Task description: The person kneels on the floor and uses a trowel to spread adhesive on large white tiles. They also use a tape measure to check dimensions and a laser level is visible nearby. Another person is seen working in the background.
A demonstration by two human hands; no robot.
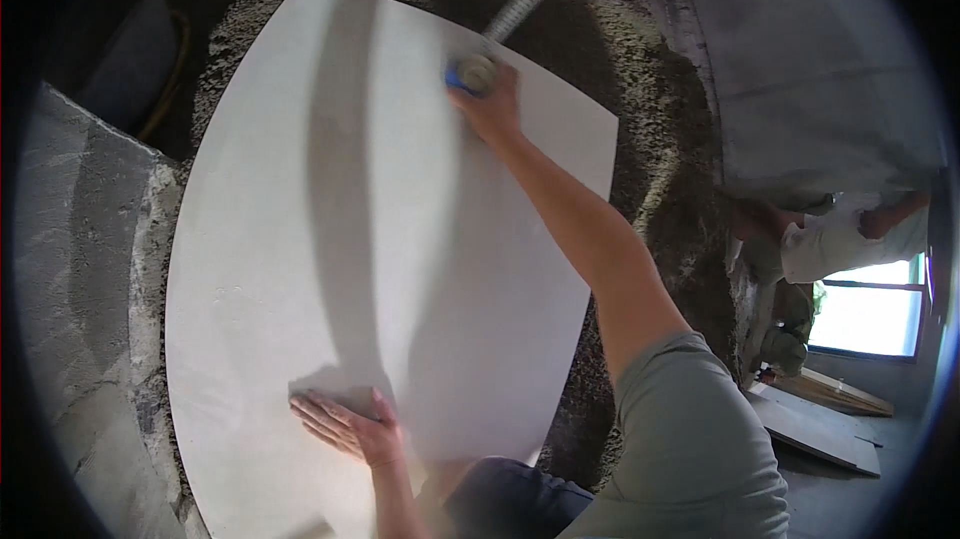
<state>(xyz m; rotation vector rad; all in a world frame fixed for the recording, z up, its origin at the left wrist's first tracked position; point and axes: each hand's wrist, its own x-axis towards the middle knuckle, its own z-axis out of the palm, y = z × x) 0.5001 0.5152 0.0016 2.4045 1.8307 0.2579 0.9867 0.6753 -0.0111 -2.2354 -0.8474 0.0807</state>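
Observation:
A large pale slab, apparently a floor tile [270, 189], lies before me on rough, dark, crumbly bedding. My left hand [350, 427] rests flat on its near part, fingers stretched out and thumb apart. Near the slab's far right edge, my right hand [492, 104] is closed round a tool [476, 74] with a round beige top and a blue side. From the tool a pale, ribbed bar [514, 16] sticks out beyond the slab's edge. Motion blur and my fingers hide the tool's exact kind and whether it touches the slab.
Grey, gritty bedding [650, 89] borders the slab. At the left is a grey concrete surface [90, 269]; a grey wall [810, 69] rises at the right. Another person [835, 239] is by a bright window [868, 309], with flat boards [815, 429] below.

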